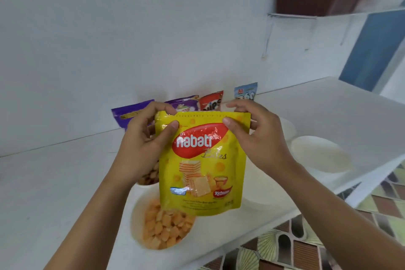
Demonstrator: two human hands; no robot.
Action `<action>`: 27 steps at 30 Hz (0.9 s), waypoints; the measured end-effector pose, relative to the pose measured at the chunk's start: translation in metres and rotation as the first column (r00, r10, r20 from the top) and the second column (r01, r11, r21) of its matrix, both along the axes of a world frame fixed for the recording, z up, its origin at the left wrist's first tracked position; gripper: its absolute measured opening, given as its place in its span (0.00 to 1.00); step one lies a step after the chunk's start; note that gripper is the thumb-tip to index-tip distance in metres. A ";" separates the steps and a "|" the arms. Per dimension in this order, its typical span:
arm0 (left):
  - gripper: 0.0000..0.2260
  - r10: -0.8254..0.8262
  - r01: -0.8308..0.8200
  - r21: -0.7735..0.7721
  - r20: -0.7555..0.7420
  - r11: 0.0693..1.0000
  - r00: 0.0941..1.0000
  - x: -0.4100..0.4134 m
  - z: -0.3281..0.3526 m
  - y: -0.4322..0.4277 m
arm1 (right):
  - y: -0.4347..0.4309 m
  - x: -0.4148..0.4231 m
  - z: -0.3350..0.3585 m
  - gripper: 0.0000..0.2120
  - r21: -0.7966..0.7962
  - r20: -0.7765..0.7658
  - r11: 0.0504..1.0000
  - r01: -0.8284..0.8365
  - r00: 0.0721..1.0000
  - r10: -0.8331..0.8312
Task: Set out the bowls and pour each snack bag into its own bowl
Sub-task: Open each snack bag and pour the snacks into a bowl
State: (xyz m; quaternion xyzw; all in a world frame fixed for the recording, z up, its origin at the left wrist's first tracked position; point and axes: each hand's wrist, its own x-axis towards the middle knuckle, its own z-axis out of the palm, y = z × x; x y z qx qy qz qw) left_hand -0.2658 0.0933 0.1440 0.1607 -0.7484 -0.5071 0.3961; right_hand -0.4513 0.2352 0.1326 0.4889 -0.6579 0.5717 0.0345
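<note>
Pinched at its two top corners by left hand [142,142] and right hand [258,138], thumbs in front: upright glossy yellow foil Nabati wafer pouch [203,171], held above round white bowl of orange cubes [137,226] near front edge of white counter [54,182].

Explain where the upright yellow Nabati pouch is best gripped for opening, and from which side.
Take the flat top seal strip of the yellow pouch, a pinch grip at each upper corner, coming from the two sides, thumbs on the printed front. The pouch is upright and its body looks full, so that thin strip likely pinches best. The left hand and right hand hold it so.
</note>
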 end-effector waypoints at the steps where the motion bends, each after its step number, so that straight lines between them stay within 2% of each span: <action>1: 0.10 -0.011 0.011 -0.010 0.001 1.000 1.000 -0.014 0.001 0.013 | 0.013 -0.014 -0.001 0.12 -0.004 -0.027 1.000 0.016 0.999 -0.016; 6: 0.14 -0.044 0.049 -0.111 0.044 0.993 0.998 -0.091 0.002 0.082 | 0.091 -0.084 -0.004 0.08 -0.024 -0.111 0.999 0.048 0.993 -0.050; 12: 0.08 -0.074 0.087 -0.163 0.084 0.983 0.994 -0.195 -0.018 0.175 | 0.197 -0.172 -0.016 0.05 -0.044 -0.203 0.991 0.126 0.970 -0.133; 19: 0.06 -0.190 0.209 -0.198 0.112 0.958 0.975 -0.300 -0.030 0.266 | 0.306 -0.259 -0.029 0.05 -0.002 -0.195 0.970 0.243 0.951 -0.239; 23: 0.04 -0.253 0.274 -0.173 0.138 0.946 0.958 -0.353 -0.039 0.303 | 0.345 -0.302 -0.041 0.05 0.004 -0.164 0.955 0.295 0.943 -0.290; 27: 0.06 -0.285 0.310 -0.154 0.162 0.938 0.945 -0.404 -0.059 0.325 | 0.369 -0.348 -0.064 0.05 0.003 -0.157 0.942 0.335 0.931 -0.330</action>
